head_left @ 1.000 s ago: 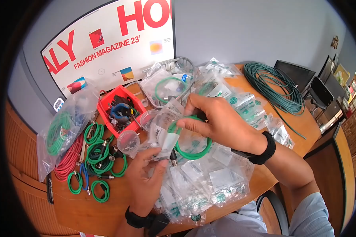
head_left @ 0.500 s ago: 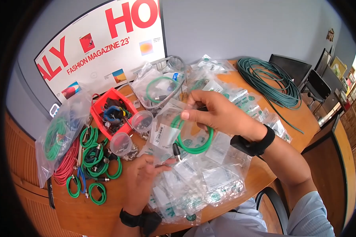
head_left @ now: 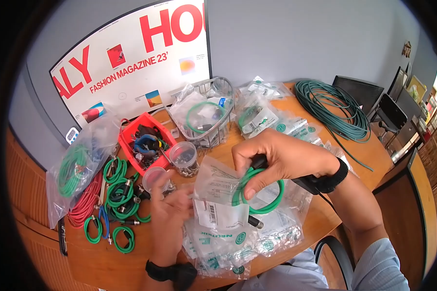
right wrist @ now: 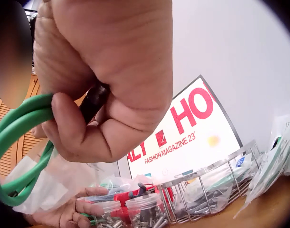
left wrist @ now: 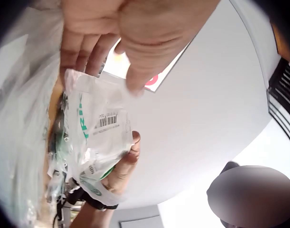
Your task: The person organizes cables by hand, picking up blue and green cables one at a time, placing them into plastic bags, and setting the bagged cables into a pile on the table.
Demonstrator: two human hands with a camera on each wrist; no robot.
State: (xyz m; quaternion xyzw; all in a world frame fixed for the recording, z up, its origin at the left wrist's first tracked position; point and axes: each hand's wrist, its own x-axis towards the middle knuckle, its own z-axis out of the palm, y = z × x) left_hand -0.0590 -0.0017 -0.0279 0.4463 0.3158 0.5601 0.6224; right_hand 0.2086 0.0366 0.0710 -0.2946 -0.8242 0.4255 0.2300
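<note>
My right hand (head_left: 289, 157) grips a coiled green cable (head_left: 280, 196) between thumb and curled fingers. One black connector (right wrist: 93, 100) sits inside the grip, and another hangs from the coil's lower side. Beside the coil hangs a clear plastic bag (head_left: 213, 213) with a barcode label and green print, its upper part by the right fingers. My left hand (head_left: 167, 211), blurred by motion, is left of the bag with its fingers extended. In the left wrist view, the left fingers reach out close over the bag's edge, pinching nothing.
Several printed plastic bags (head_left: 277, 242) cover the table's front. Left lie green cable coils (head_left: 119, 194), a red tool bin (head_left: 124, 140) and tubs of metal parts (head_left: 183, 157). A wire basket (head_left: 223, 127) stands behind; a dark cable coil (head_left: 325, 109) lies far right.
The left hand has come away from the bag and moved left. The right hand has lowered the cable and bag toward the front; the bag now hangs more spread out, its label facing up.
</note>
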